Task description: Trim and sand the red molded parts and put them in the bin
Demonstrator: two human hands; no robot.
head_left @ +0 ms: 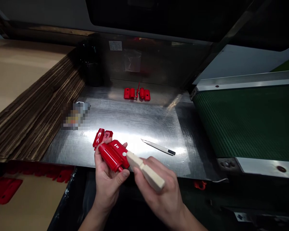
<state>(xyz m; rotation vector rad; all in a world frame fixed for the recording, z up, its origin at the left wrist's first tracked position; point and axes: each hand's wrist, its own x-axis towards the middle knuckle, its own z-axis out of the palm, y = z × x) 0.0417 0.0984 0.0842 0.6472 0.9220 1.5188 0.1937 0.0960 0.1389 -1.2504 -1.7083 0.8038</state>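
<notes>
My left hand (108,179) is wrapped round a red plastic part (113,155) with a cylinder along one side and a flat plate along the other. In my right hand (161,189) is a pale, notched block-like tool (145,170), its far end at the edge of the plate near a white round spot. Just beyond my left hand another red part (102,138) lies on the metal table (125,118). A white craft knife (158,147) rests to the right, its blade pointing left.
Farther back lies a joined pair of red parts (137,93). Stacked cardboard sheets (38,96) stand at left, beside a black container (92,69). A green conveyor belt (250,125) runs along the right. More red parts (7,191) sit in a carton at lower left.
</notes>
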